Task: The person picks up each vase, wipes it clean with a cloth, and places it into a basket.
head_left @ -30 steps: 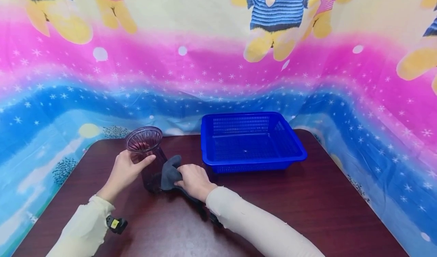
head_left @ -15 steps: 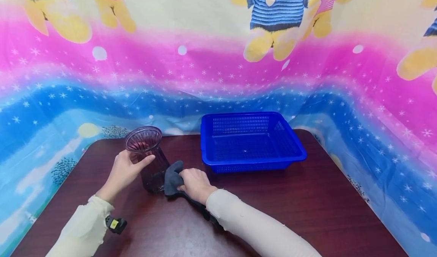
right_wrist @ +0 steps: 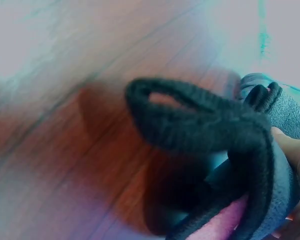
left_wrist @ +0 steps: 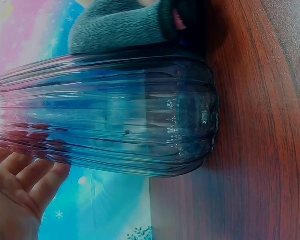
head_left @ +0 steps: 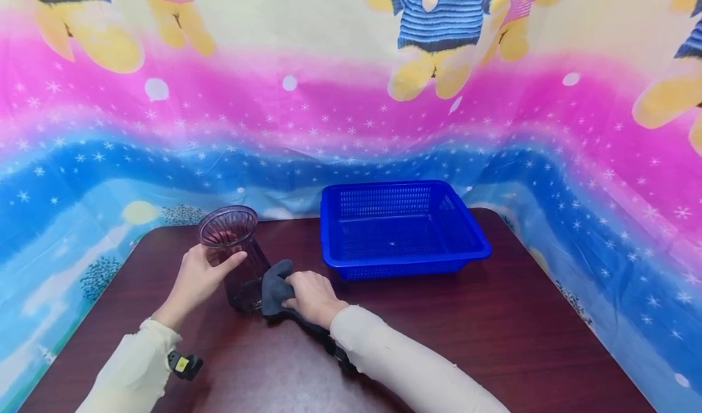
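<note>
While the left hand still grips the vase, the right hand has slid its clutched cloth down toward the base.

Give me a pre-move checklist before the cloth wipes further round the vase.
1. Left hand grips the vase near its rim: ok.
2. Vase stands upright on the table: ok.
3. Right hand holds the grey cloth: ok.
4. Cloth touches the vase's lower wall: ok.
5. Blue basket stands apart from the vase: ok.
6. Vase is clean inside: cannot tell.
</note>
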Demonstrator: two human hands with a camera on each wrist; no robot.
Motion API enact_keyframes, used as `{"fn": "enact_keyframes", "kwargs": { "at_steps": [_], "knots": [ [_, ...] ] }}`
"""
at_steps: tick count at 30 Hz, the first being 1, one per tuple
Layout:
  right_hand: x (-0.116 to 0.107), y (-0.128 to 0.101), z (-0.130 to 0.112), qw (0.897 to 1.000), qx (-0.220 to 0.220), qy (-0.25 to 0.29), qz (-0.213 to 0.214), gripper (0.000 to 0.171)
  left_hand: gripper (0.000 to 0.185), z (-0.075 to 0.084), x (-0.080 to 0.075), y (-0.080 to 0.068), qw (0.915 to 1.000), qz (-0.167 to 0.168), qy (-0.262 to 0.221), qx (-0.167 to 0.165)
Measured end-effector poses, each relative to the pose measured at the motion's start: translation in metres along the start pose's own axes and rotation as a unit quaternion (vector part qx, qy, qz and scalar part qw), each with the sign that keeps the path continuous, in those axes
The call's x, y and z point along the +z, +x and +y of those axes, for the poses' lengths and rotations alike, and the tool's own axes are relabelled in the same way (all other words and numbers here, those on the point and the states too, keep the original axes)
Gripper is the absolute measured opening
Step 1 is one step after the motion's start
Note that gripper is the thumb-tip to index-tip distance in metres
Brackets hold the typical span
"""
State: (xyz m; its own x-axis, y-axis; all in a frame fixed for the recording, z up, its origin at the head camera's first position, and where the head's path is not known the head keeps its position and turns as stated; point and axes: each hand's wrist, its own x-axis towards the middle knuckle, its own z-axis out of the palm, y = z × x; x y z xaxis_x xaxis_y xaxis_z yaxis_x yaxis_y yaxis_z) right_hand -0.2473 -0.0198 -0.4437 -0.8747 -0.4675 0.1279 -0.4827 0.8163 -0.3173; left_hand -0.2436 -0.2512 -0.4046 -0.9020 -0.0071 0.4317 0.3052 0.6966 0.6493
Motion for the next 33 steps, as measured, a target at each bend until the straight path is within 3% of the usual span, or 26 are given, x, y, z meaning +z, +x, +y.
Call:
{"fn": "enact_keyframes", "kwargs": {
  "at_steps": [9,21,33],
  "knots": [
    [-0.011,0.001,-0.010,0.999,0.004,0.036,0.031,0.019,0.033,-0.001,0.002,-0.002,1.0000,0.004,0.001,0.004],
    [-0.038,0.006,-0.024,0.997,-0.008,0.045,0.070,0.027,0.035,-0.001,0.003,-0.003,1.0000,0.007,0.004,0.005],
    [-0.055,0.011,-0.030,0.996,-0.008,0.055,0.073,0.027,0.034,0.000,0.002,-0.002,0.9999,0.002,0.003,0.013]
  ]
}}
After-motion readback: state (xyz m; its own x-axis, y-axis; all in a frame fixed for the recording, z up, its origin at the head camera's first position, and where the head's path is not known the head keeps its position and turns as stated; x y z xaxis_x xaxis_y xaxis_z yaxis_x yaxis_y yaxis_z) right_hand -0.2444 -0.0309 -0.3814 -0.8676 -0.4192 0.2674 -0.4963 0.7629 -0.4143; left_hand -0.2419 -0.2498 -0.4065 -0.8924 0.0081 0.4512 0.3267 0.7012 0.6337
